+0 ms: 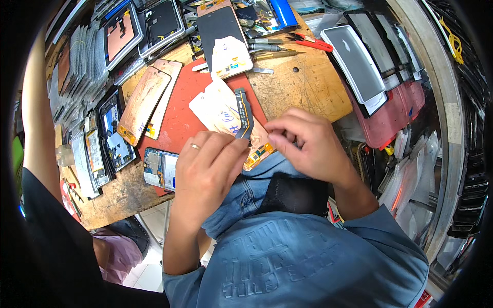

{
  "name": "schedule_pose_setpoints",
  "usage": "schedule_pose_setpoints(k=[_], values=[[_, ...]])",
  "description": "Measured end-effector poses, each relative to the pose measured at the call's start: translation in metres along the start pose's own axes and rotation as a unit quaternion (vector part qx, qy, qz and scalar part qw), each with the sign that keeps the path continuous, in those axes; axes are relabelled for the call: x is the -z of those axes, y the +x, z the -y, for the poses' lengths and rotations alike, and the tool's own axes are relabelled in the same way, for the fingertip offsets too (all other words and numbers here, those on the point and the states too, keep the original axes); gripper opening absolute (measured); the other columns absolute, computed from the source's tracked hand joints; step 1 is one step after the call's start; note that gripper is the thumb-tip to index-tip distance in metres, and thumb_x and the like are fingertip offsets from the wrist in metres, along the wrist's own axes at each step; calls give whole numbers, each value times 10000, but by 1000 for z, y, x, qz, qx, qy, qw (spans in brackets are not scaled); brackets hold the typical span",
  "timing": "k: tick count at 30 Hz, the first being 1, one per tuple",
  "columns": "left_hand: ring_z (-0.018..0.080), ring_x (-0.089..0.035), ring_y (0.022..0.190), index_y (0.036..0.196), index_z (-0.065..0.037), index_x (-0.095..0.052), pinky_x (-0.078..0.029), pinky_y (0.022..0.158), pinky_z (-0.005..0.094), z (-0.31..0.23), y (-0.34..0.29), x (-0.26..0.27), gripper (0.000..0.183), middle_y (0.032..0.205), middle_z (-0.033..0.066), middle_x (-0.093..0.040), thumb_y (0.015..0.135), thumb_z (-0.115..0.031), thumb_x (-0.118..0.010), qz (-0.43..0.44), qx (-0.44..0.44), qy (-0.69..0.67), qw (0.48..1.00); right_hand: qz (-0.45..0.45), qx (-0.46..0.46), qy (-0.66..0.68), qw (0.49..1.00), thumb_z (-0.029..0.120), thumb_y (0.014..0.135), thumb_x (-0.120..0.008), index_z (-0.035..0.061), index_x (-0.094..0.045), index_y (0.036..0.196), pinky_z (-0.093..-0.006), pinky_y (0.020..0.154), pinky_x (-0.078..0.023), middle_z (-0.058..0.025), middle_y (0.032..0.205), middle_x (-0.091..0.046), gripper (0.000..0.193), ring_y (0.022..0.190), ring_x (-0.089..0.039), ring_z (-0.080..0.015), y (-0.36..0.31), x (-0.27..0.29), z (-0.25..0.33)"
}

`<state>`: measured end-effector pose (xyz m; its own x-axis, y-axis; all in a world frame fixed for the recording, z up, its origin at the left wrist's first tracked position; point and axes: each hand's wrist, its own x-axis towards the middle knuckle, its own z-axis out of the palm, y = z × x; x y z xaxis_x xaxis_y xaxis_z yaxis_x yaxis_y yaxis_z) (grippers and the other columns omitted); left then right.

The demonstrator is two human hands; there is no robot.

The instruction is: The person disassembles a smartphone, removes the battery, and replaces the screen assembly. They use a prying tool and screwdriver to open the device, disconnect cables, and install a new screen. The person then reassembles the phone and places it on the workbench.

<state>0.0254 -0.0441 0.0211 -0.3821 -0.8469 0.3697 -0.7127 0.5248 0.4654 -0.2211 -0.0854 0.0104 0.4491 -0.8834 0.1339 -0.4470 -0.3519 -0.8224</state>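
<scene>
My left hand [205,164], with a ring on one finger, is closed around the lower end of a black flex cable [241,105]. The cable stands up from its fingertips and bears a white arrow. Beneath it lies a phone screen panel [211,105], its pale copper back facing up, with handwriting on it and a gold-orange flex circuit [259,155] at its near end. Beside the panel's right edge, my right hand [310,146] has its fingers curled and thumb drawn in; whatever lies between them is hidden. Left of my left hand is an opened phone [160,169] with its board showing.
A red mat [177,126] covers part of the wooden bench [303,82]. More panels [144,100] lie at the left, another [223,41] at the back. Red-handled pliers [311,42] and screwdrivers [275,55] lie behind. A white-framed phone box [354,64] stands right. Another person's arm [41,113] reaches in at far left.
</scene>
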Motion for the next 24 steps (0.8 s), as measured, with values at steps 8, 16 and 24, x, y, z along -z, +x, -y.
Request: schedule_pose_setpoints(k=[8, 16, 24], values=[[270, -665, 896, 1077, -32, -787, -543, 764, 410, -17, -2, -22, 267, 960, 78, -669, 828, -109, -846, -11, -22, 27, 999, -51, 33, -61, 996, 97, 943, -831, 39, -753, 1134, -447, 765, -583, -118, 995, -700, 213, 891, -737, -342, -18, -13, 0], [275, -651, 892, 1096, -7, -807, -551, 774, 409, -21, -7, -28, 296, 940, 78, -648, 827, -90, -900, -27, 16, 4, 999, -49, 32, -36, 998, 43, 926, -820, 30, -757, 1071, -436, 752, -579, -121, 981, -692, 158, 875, -732, -329, -13, -16, 2], [303, -676, 879, 1063, -5, -793, -568, 761, 425, -24, -8, -32, 255, 950, 107, -684, 830, -3, -896, -54, 39, -12, 998, -9, 77, -19, 997, 40, 896, -815, 53, -748, 1047, -450, 779, -575, -106, 990, -674, 165, 903, -720, -334, -8, -13, -2]])
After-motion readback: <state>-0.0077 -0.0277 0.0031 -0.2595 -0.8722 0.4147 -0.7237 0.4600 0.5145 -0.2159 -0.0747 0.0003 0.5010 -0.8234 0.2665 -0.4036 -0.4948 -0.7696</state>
